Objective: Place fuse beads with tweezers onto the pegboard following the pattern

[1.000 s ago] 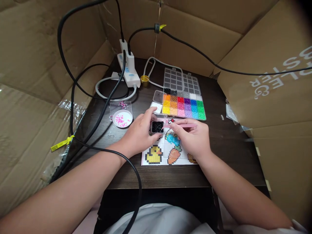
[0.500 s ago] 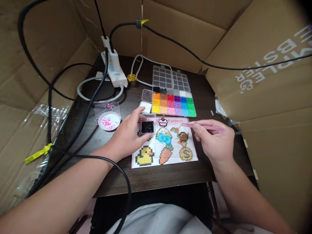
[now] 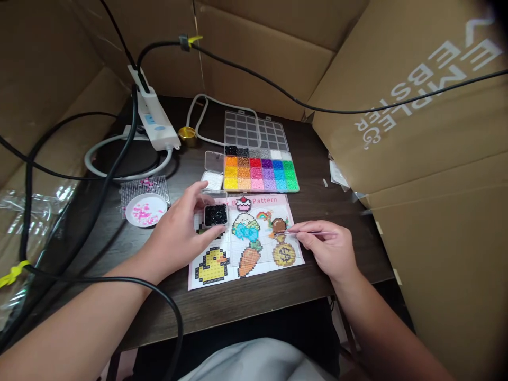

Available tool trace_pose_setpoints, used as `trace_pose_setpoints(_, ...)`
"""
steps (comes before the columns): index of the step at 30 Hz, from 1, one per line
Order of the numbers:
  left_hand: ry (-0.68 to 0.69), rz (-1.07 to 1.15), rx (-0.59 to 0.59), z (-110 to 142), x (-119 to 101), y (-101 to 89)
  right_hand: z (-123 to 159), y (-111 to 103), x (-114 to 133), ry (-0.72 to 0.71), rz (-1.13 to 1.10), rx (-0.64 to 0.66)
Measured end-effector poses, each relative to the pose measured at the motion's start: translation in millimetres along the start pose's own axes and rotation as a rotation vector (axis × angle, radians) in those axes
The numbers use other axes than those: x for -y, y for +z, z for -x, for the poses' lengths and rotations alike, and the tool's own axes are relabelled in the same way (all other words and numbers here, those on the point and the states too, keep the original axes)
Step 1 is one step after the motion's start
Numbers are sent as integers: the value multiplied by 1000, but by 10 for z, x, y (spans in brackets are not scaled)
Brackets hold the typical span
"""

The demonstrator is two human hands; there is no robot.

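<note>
A: On the counter (image 3: pixel 246 301), what does the left hand (image 3: pixel 178 235) have?
B: Its grip pinches a small box of black beads (image 3: pixel 216 215) over the pattern sheet (image 3: pixel 246 238).
A: Right hand (image 3: pixel 327 251)?
B: Its grip clasps pink tweezers (image 3: pixel 311 232), tips by the sheet's brown figure.

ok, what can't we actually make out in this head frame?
- Tweezers tip: too thin to tell whether it holds a bead.
- Pattern sheet: its upper left is hidden under the left hand and the small box of black beads.
- Right hand: fingertips curl under, so the grip on the tweezers is hidden.
- Black cable: cut off by the frame's left and bottom edges.
</note>
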State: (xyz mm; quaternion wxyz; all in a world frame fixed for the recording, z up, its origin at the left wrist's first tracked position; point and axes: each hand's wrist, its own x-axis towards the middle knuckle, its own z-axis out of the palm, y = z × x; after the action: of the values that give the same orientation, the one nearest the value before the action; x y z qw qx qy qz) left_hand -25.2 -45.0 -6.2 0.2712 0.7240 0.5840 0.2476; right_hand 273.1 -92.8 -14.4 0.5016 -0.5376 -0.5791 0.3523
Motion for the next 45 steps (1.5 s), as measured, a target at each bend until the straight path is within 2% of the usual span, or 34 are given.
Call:
trace_pose_setpoints(12, 7, -10, 2, 0, 25, -4, 19, 15, -43, 41, 26, 17)
trace_pose_setpoints(23, 9, 7, 9, -7, 21, 1, 7, 23, 22, 38, 30, -1)
trace_pose_setpoints(28, 20, 14, 8, 2, 34, -2, 3, 27, 36, 30, 2, -33)
trace_pose_setpoints(32, 20, 14, 9, 6, 37, -3, 90, 94, 83, 44, 45, -125)
trace_pose_setpoints(37, 25, 15, 12, 1, 46, 6, 315, 255, 98, -118, 151, -298)
trace_pose_setpoints(45, 34, 11, 6, 10, 25, 9, 433, 418, 105, -316, 378, -338)
